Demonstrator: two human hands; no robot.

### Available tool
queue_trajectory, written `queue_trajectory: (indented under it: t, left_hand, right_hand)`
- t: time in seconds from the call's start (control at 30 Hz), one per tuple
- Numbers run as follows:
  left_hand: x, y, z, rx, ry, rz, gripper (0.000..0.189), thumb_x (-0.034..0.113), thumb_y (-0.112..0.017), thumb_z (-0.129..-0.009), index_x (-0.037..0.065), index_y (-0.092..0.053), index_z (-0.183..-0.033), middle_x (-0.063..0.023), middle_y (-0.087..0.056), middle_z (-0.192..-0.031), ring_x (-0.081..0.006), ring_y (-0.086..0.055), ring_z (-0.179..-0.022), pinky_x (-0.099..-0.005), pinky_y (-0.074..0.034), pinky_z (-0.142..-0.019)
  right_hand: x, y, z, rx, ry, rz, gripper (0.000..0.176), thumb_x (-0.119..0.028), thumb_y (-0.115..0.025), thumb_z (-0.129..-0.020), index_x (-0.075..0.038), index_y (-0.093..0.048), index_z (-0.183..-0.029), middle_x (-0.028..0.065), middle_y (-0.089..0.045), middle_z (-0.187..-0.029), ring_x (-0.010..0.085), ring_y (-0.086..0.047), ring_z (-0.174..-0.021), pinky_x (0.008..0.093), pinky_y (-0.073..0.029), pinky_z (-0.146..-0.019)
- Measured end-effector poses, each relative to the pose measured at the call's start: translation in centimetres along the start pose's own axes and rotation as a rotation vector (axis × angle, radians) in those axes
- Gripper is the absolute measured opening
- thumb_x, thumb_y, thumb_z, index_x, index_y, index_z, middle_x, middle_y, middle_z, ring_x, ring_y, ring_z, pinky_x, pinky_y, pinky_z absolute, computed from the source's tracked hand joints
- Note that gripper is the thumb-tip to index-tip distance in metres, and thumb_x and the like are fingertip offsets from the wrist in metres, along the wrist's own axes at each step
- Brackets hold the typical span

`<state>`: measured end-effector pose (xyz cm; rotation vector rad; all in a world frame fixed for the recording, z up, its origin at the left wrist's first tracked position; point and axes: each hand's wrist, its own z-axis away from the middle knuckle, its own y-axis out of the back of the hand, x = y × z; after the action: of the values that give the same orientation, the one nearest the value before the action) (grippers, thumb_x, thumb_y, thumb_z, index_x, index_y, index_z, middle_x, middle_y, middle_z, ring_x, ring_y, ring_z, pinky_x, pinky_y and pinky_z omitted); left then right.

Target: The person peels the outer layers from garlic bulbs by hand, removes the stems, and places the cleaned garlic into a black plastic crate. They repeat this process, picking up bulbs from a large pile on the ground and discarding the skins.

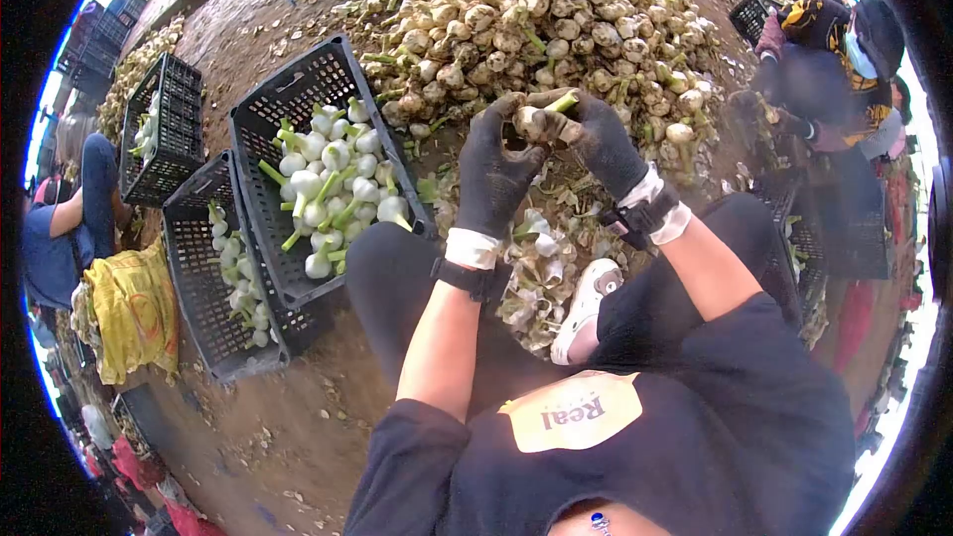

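Note:
My left hand [495, 167], in a dark glove, curls its fingers around a garlic bulb [533, 123] whose skin is brown and dirty. From the other side my right hand [603, 147], gloved alike, pinches the same bulb near its short green stem [563, 101]. Fingers cover part of the bulb. Just beyond both hands rises a big heap of unpeeled garlic [556, 15] with soil on it. Loose skins [536, 283] lie on the ground below my hands. To the left, a black crate [288, 79] holds clean white garlic bulbs [333, 174].
Beside that crate stands another black crate [194, 228] with more white garlic, and a third crate [164, 134] farther left. A yellow sack [134, 308] rests near a seated person [65, 238]. At the right sits a co-worker [834, 69]; a dark crate [794, 258] stands beside my leg.

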<state>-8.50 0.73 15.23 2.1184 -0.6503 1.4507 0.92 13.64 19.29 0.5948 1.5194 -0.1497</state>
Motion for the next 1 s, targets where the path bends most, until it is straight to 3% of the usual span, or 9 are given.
queue_trajectory:
  t: [0.3, 0.4, 0.43, 0.5, 0.57, 0.77, 0.9, 0.97, 1.0]
  left_hand:
    - [0.7, 0.0, 0.1, 0.088, -0.022, -0.083, 0.055, 0.014, -0.077, -0.078, 0.002, -0.051, -0.126, -0.0157, -0.064, -0.111, -0.0218, -0.064, -0.096, -0.0333, -0.053, -0.085]
    - [-1.1, 0.2, 0.4, -0.078, 0.338, 0.791, 0.056, 0.029, -0.059, -0.094, 0.005, -0.037, -0.14, -0.0098, -0.059, -0.12, -0.0194, -0.064, -0.094, -0.0293, -0.055, -0.077]
    - [-0.6, 0.3, 0.4, -0.076, 0.339, 0.789, 0.056, 0.029, -0.059, -0.094, 0.005, -0.037, -0.14, -0.0098, -0.059, -0.12, -0.0194, -0.064, -0.094, -0.0293, -0.055, -0.077]
    - [0.6, 0.6, 0.5, -0.021, 0.5, 1.096, 0.046, 0.031, -0.062, -0.089, 0.0, -0.053, -0.123, -0.0097, -0.062, -0.114, -0.0204, -0.06, -0.099, -0.0325, -0.05, -0.087]
    - [0.3, 0.5, 0.7, 0.027, 0.29, 0.71, 0.047, 0.022, -0.068, -0.085, 0.0, -0.052, -0.122, -0.0101, -0.062, -0.113, -0.0211, -0.061, -0.098, -0.0338, -0.05, -0.085]
    - [-0.5, 0.1, 0.1, -0.112, 0.388, 0.631, 0.043, 0.038, -0.064, -0.093, 0.009, -0.049, -0.121, -0.005, -0.06, -0.1, -0.0096, -0.058, -0.079, -0.0246, -0.049, -0.058]
    - [-1.2, -0.3, -0.2, 0.092, 0.056, 0.072, 0.05, 0.013, -0.079, -0.08, 0.006, -0.049, -0.119, -0.0068, -0.06, -0.102, -0.014, -0.06, -0.089, -0.0294, -0.053, -0.076]
    - [0.3, 0.1, -0.2, 0.106, 0.035, -0.018, 0.051, 0.011, -0.08, -0.077, 0.006, -0.051, -0.118, -0.0073, -0.061, -0.104, -0.0158, -0.06, -0.091, -0.029, -0.053, -0.079]
    - [0.9, 0.2, -0.3, -0.01, 0.086, 0.231, 0.05, 0.009, -0.08, -0.076, 0.006, -0.052, -0.117, -0.0073, -0.061, -0.105, -0.0159, -0.06, -0.093, -0.0292, -0.052, -0.081]
  right_hand:
    - [0.1, 0.6, 0.4, -0.047, -0.135, -0.316, 0.028, -0.024, -0.061, -0.094, 0.0, -0.068, -0.108, 0.0059, -0.07, -0.092, 0.0133, -0.062, -0.081, 0.0279, -0.049, -0.076]
    - [0.7, 0.6, 0.3, -0.078, 0.019, -0.282, 0.028, -0.022, -0.061, -0.093, -0.001, -0.068, -0.109, 0.0058, -0.07, -0.094, 0.0135, -0.062, -0.083, 0.0286, -0.049, -0.078]
    - [0.8, 0.7, 0.3, -0.081, 0.053, -0.213, 0.026, -0.02, -0.06, -0.092, 0.0, -0.069, -0.106, 0.0088, -0.07, -0.096, 0.0172, -0.063, -0.083, 0.0299, -0.049, -0.078]
    - [1.0, 0.7, -0.1, -0.085, 0.087, -0.143, 0.024, -0.019, -0.06, -0.091, 0.0, -0.069, -0.103, 0.0117, -0.07, -0.097, 0.0209, -0.064, -0.083, 0.0313, -0.049, -0.078]
    - [2.3, 1.1, -0.9, -0.07, 0.388, 0.172, 0.023, -0.015, -0.059, -0.086, 0.001, -0.068, -0.101, 0.0172, -0.069, -0.098, 0.0323, -0.065, -0.085, 0.0367, -0.05, -0.079]
    - [3.4, 0.2, -0.5, 0.175, 0.41, 0.53, 0.026, 0.002, -0.055, -0.08, 0.003, -0.064, -0.104, 0.0226, -0.066, -0.095, 0.0351, -0.066, -0.086, 0.0351, -0.051, -0.078]
    - [0.9, -0.8, 0.2, 0.236, 0.517, 0.629, 0.027, 0.004, -0.053, -0.079, 0.003, -0.065, -0.103, 0.0221, -0.068, -0.093, 0.0354, -0.068, -0.086, 0.0362, -0.052, -0.077]
    - [1.1, -0.3, -1.1, 0.242, 0.487, 0.352, 0.023, -0.01, -0.056, -0.08, -0.002, -0.065, -0.098, 0.0204, -0.066, -0.088, 0.0375, -0.064, -0.082, 0.0423, -0.051, -0.07]
    - [3.2, 0.5, -1.4, 0.248, 0.164, 0.304, 0.021, -0.011, -0.054, -0.082, -0.002, -0.064, -0.097, 0.0207, -0.066, -0.086, 0.0371, -0.064, -0.079, 0.0418, -0.051, -0.069]
